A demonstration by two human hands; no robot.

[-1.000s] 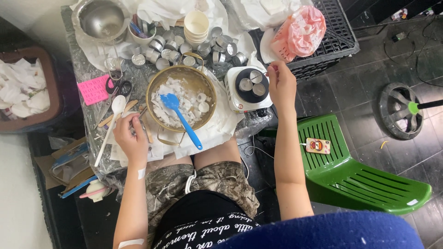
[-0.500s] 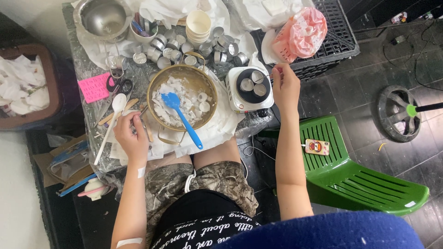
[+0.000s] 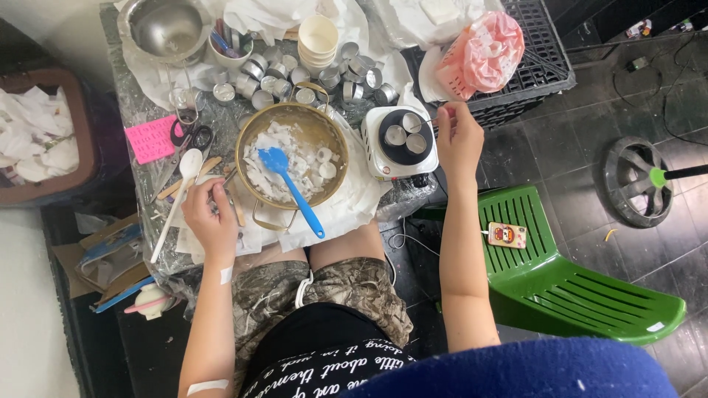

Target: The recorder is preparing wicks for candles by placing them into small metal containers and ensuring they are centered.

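Note:
My right hand [image 3: 457, 140] pinches a thin metal tool whose tip reaches the small tins on a white electric hot plate [image 3: 398, 141]. Three round metal tins sit on its dark top. My left hand [image 3: 210, 217] rests on the table's front left, fingers curled around a thin stick-like tool, beside a white spoon [image 3: 177, 199]. Between the hands stands a brass bowl [image 3: 291, 156] of white wax pieces with a blue spatula [image 3: 291, 188] lying in it.
Several empty metal tins [image 3: 295, 74], stacked paper cups [image 3: 316, 40], a steel bowl [image 3: 162, 29], scissors [image 3: 188, 140] and a pink note [image 3: 151, 140] crowd the table's back. A black crate [image 3: 531, 66] with a pink bag, and a green chair [image 3: 575, 273] with a phone, stand right.
My right hand has shifted slightly right and nearer the hot plate's far edge, still pinching the thin tool. The left hand stays in place.

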